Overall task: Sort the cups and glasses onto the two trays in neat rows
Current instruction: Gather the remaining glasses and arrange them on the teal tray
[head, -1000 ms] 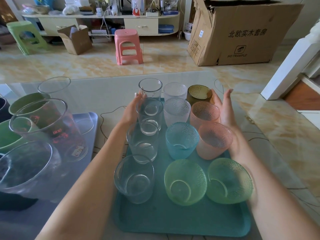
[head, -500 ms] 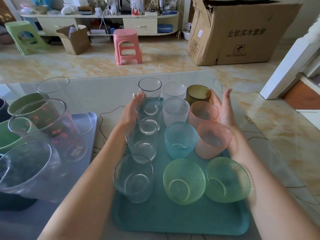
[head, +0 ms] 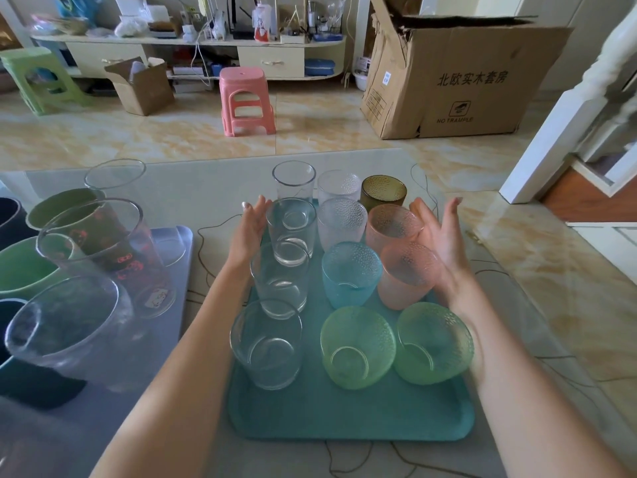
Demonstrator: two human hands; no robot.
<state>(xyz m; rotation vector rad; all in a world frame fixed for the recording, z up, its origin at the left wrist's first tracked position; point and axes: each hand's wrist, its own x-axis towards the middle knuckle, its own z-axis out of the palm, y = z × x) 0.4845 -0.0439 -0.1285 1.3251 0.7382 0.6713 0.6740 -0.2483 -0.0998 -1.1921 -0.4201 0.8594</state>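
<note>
A teal tray [head: 344, 415] holds three rows of glasses. Its left row has several clear glasses [head: 291, 229]; the middle row has textured clear ones, a blue glass [head: 350, 274] and a green glass [head: 356, 346]; the right row has an amber glass [head: 382, 193], two pink glasses [head: 405, 274] and another green one [head: 432, 343]. My left hand [head: 250, 225] lies flat and open against the left row. My right hand [head: 443, 236] is open beside the pink glasses, a little apart from them. A grey tray [head: 172, 243] at the left carries green cups [head: 20, 267], dark cups and large clear glasses [head: 100, 236].
The trays sit on a glass table whose far edge [head: 241, 155] lies just beyond the glasses. Behind it on the floor stand a pink stool [head: 246, 100], a green stool [head: 38, 81] and a large cardboard box [head: 458, 77].
My right hand has moved slightly outward from the pink glasses and its fingers have spread. My left hand stays against the clear row.
</note>
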